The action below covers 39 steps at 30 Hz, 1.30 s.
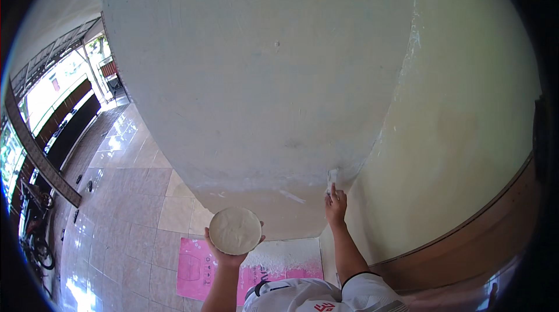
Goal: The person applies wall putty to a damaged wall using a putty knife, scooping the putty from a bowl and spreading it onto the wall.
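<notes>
My left hand (228, 258) is wrapped round a shallow round bowl (235, 231) from below, with fingertips showing at its rim. A smooth cream-coloured paste fills the bowl. My right hand (336, 207) grips a small putty knife (332, 176), its index finger stretched along the tool. The blade lies against the lower part of the grey-white wall (256, 96), close to the inside corner on the right; its handle is mostly hidden by the fingers. Pale smears (291, 196) mark the wall to the left of the blade.
A pink sheet (192, 265) spattered with white lies on the tiled floor (131, 207) at the wall's foot. To the right stands a yellowish wall (466, 120) with a brown lower panel (466, 248). Far left, a motorcycle (41, 248) stands past a post (43, 160).
</notes>
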Tool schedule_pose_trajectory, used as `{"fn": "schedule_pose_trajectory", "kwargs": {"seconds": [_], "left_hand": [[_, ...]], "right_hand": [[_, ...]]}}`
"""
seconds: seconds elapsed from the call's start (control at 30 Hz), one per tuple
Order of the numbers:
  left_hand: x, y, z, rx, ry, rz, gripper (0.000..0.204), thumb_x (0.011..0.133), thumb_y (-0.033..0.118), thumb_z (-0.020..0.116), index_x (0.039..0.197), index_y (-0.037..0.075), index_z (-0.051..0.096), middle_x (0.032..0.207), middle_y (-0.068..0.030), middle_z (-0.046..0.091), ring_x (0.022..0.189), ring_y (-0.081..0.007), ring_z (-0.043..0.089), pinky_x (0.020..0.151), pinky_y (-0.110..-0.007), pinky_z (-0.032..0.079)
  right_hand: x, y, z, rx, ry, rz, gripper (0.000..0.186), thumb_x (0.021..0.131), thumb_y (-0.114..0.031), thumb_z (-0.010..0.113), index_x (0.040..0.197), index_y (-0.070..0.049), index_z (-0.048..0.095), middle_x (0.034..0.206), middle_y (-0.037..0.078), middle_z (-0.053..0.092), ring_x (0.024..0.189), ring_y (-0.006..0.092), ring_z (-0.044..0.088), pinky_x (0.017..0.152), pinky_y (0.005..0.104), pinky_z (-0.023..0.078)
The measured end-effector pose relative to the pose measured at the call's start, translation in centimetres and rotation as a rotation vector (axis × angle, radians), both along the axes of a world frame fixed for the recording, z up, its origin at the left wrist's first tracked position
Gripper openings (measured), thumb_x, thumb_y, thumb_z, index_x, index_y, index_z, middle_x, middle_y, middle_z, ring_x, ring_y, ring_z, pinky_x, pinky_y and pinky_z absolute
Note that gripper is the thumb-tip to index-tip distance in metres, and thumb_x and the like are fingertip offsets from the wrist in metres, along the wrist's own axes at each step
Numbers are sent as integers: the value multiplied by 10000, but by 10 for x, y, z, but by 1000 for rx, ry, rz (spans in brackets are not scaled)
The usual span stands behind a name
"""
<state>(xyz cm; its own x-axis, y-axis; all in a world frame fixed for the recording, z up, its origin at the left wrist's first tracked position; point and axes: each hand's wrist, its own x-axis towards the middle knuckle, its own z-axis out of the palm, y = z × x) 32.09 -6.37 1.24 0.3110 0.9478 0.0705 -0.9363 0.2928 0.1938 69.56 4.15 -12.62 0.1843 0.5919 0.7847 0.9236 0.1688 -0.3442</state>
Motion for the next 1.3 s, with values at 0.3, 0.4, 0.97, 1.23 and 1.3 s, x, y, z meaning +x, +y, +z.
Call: {"fn": "schedule_pose_trajectory", "kwargs": {"seconds": [0.3,0.4,0.97,1.23,1.3], "left_hand": [[3,-3,2,7,-39,-34,998,827,830,578,1572,185,421,1552,-248,426,1403,-635,365,997,-810,425],[3,-4,5,15,-59,-50,997,829,827,581,1578,190,412,1559,-247,420,1411,-632,355,992,-813,425],[6,-7,2,-14,-51,22,991,837,838,549,1579,197,410,1557,-246,419,1409,-626,359,989,-814,433],[2,-12,-5,-22,-44,77,995,830,848,543,1580,208,411,1561,-237,418,1403,-616,373,988,-807,433],[5,-8,-3,-67,-67,75,985,830,848,544,1577,219,418,1562,-236,415,1400,-619,375,987,-809,433]], "right_hand": [[-2,-12,-32,-48,-51,-4,692,794,15,792,1459,-61,612,878,114,578,798,305,566,711,420,490],[-7,-16,-20,-12,27,87,697,791,24,791,1459,-61,610,877,118,576,798,310,564,710,420,487],[-21,15,20,105,21,88,669,788,20,775,1436,-60,626,903,116,630,801,327,594,739,453,484],[-13,5,10,135,73,117,669,781,47,759,1431,-42,626,848,119,606,799,339,587,762,466,486],[-10,21,28,145,99,90,680,779,56,756,1437,-48,623,834,115,596,789,336,579,758,460,486]]}}
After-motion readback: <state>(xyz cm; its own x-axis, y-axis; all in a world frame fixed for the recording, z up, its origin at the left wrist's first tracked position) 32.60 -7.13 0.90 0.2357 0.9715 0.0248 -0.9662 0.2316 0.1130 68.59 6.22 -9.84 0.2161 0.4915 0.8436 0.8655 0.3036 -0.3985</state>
